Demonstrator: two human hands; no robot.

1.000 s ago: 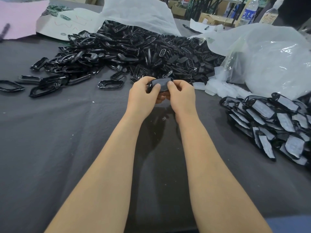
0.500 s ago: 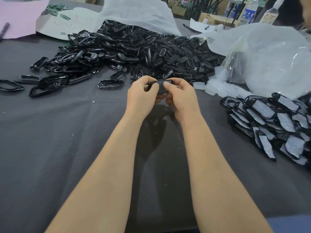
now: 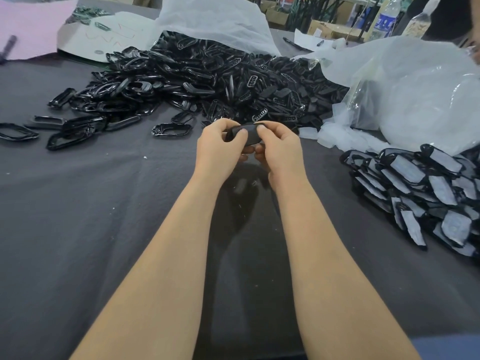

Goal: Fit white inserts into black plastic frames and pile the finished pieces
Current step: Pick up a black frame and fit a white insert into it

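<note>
Frames [image 3: 78, 131] of black plastic are lying loose on the left of the dark surface [image 3: 78, 229], with a big heap of frames [image 3: 207, 81] sitting just beside them. In the middle, the left hand [image 3: 218, 152] and the right hand [image 3: 280, 154] are holding one black piece [image 3: 248, 135] up off the surface, just in front of the heap. The fingers [image 3: 242, 133] of both hands are curling round it and pinching it. White inserts [image 3: 335, 136] are lying to the right, and the pile of finished pieces [image 3: 420, 193] is sitting farthest right.

place: assembly workshop | evidence: bulk frame heap [image 3: 207, 81], plastic bags [image 3: 415, 94], cartons [image 3: 324, 28]
</note>
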